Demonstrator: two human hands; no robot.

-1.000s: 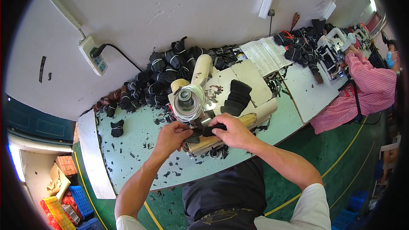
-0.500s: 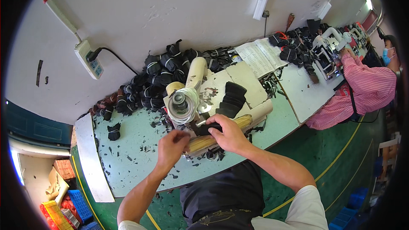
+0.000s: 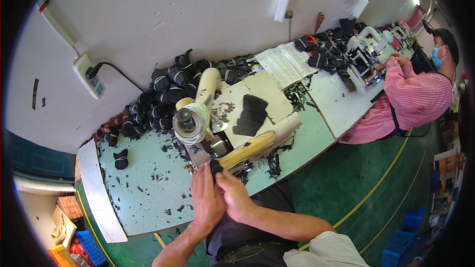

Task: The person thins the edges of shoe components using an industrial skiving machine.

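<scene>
The black piece [image 3: 215,166] is small and dark, held between the left hand [image 3: 207,200] and the right hand [image 3: 237,200]. Its rounded upper end shows at the fingertips, near the yellow bar [image 3: 252,149]; the fingers hide the rest.

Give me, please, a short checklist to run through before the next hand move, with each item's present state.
1. Dark piece in hand: ok, between the left hand and the right hand.
2. Fanned dark pieces on the cream machine: ok, overlapping on its top.
3. Table free of scraps: not ok, dark scraps lie scattered.
4. Black plug in the white socket strip: ok, plugged in.
5. Cream machine stopped: cannot tell.
</scene>
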